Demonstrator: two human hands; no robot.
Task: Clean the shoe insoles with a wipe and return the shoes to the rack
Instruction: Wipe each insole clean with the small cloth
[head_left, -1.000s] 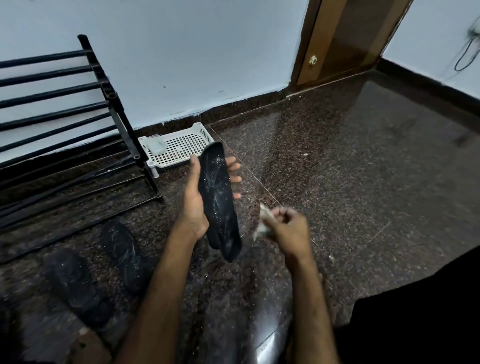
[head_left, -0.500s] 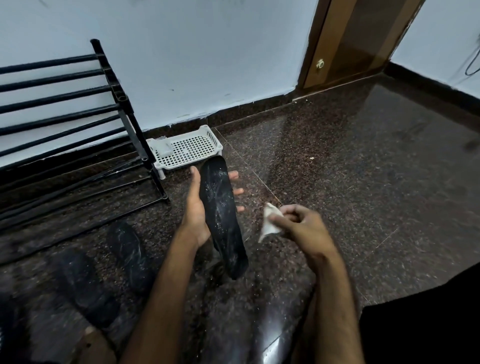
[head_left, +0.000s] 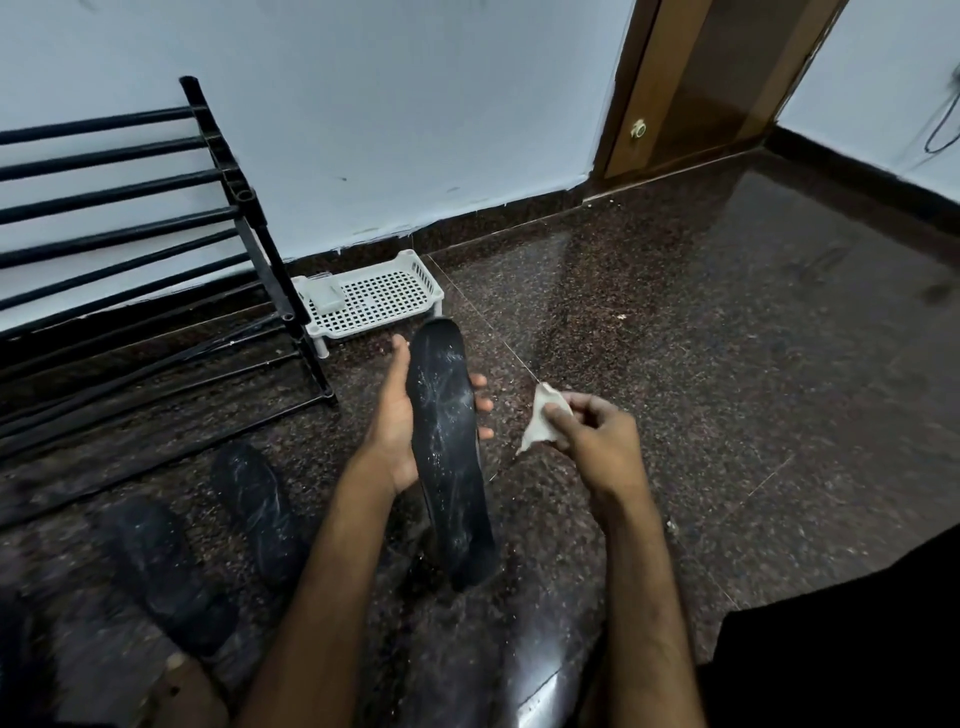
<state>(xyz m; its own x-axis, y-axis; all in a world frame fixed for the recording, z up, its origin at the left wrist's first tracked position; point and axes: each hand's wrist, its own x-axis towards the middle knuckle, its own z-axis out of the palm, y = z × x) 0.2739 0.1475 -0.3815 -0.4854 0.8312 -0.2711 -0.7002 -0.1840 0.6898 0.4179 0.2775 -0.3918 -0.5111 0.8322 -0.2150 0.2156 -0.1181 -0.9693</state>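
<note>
Left hand (head_left: 395, 421) grips the black insole (head_left: 447, 447) round its upper half, thumb up the left edge, fingertips curled round the right edge. The toe end points up and the heel end hangs low by the floor (head_left: 675, 364) (can't tell if it touches). Right hand (head_left: 597, 436) pinches a small crumpled wipe (head_left: 540, 421) between thumb and fingers, just beside the insole, not touching it.

Risks as I see them:
- The lower half is unsupported, so wipe pressure there likely flexes it or pivots it out of the grip.
- The wipe is small and held by a pinch, so a firm stroke could drag it loose.
- The insole face is covered in white specks, and a loaded wipe may smear rather than lift.
- Loosened grit drops on the floor, maybe onto the two other insoles (head_left: 254, 509) lying near the rack (head_left: 130, 234).
- No shoes identifiable in view, so insoles could get mismatched on refit.
</note>
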